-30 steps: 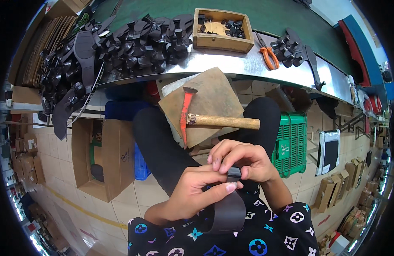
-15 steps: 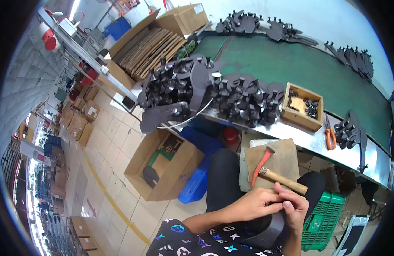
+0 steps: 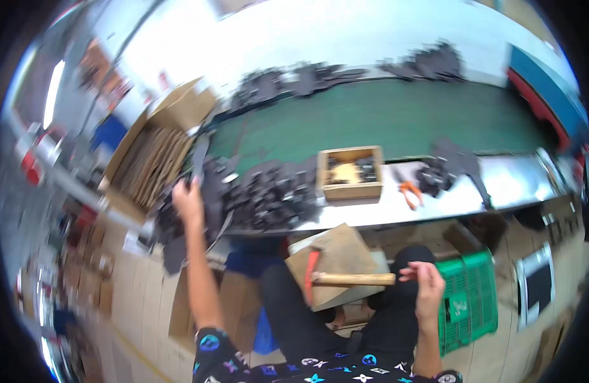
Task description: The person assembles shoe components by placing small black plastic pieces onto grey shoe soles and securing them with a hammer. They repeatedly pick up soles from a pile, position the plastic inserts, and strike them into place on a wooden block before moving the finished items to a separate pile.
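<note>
My left hand is stretched out to the far left, over a heap of dark heeled shoe soles on the bench edge. Its fingers are closed on a dark grey shoe sole that stands up above them; blur softens the grip. Above my right thigh, my right hand is held with bent fingers apart and nothing visible in them. Close to its fingertips is the wooden handle of a hammer with a red head, lying on a brown board in front of my knees.
A wooden box of small dark parts and orange-handled pliers lie on the bench. More soles line its back edge. A carton of cardboard sheets stands far left. A green crate sits right of my leg.
My hands, together over my lap before, have parted. The left has gone out to the heap at far left; the sole that lay on my lap is gone from there. The view has turned right.
</note>
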Motion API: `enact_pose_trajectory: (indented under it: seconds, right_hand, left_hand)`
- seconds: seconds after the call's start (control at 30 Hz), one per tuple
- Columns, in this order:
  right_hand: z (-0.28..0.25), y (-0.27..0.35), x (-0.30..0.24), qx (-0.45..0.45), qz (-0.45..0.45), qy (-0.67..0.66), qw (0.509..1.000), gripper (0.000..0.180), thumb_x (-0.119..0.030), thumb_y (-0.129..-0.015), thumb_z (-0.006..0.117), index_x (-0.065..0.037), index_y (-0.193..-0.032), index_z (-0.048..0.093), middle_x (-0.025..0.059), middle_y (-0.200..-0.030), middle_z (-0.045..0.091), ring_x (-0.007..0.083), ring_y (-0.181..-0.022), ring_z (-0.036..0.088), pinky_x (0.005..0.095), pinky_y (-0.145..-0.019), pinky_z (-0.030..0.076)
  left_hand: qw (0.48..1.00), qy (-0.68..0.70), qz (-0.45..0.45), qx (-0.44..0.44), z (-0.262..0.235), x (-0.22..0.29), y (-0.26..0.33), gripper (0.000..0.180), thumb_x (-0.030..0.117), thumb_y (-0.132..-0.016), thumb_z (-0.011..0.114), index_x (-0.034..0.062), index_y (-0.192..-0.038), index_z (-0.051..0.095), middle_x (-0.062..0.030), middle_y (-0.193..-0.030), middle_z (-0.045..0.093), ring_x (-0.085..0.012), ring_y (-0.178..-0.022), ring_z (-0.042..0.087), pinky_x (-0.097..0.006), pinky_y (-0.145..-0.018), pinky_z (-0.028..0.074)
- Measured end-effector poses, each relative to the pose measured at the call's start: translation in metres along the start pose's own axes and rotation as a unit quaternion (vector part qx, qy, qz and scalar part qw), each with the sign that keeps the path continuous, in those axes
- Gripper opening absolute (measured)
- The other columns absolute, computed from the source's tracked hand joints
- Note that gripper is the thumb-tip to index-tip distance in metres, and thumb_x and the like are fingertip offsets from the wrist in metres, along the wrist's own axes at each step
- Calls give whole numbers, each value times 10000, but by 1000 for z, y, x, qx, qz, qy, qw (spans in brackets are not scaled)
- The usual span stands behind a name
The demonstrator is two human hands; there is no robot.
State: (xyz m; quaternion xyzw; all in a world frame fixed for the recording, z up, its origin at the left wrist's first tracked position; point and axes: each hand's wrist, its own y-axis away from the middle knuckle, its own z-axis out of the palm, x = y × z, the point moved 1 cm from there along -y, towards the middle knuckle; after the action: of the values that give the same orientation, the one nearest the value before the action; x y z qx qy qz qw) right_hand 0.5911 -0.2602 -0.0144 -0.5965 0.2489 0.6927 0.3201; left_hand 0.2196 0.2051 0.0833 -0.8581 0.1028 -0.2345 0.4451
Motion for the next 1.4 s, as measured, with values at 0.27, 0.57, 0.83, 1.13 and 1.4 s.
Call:
enact_pose_trajectory:
  seconds: [0.27,0.57,0.83,1.13,1.4]
  right_hand:
    - [-70,-100,5,99,-171,250,948,189,-113,-1006,523,29,-961,640,112,-816,706,142,-647,623,286,-613,498]
    - [-135,-310,42,137,-188,462,856,251,-275,-947,604,-40,-919,686,181,-996,655,422,-1006,607,463,-852,482]
    - [-53,-268,-83,172,-305,114,930,313,-264,-1054,483,7,-1012,634,40,-968,656,110,-879,550,270,-815,447]
    - [110,-32,-88,-353,-287,47,889,476,-341,-975,617,-3,-1307,571,223,-1391,532,337,-1255,537,418,-1072,403]
    - [37,-10,53,-194,-213,520,804,517,-506,-840,731,-15,-956,617,154,-672,636,318,-583,655,418,-559,530]
  left_hand:
    - [975,-53,29,-213,16,-51,39,204,92,-797,709,3,-957,620,-185,-962,585,-370,-927,580,-449,-839,461]
    - [989,6,32,-142,-39,46,70,412,169,-893,669,-11,-1235,524,-207,-1272,539,-406,-1175,540,-472,-969,447]
    - [983,30,146,-111,-108,115,82,414,129,-867,671,2,-1244,557,-186,-1385,503,-361,-1273,487,-459,-1063,380]
    - [851,427,242,-187,-101,256,161,719,174,-887,711,34,-1474,319,-239,-1392,530,-411,-1333,480,-498,-1130,325]
    - [679,646,-183,-298,-159,241,174,419,131,-1039,501,-5,-1400,337,-148,-1195,554,-207,-893,657,-292,-825,520]
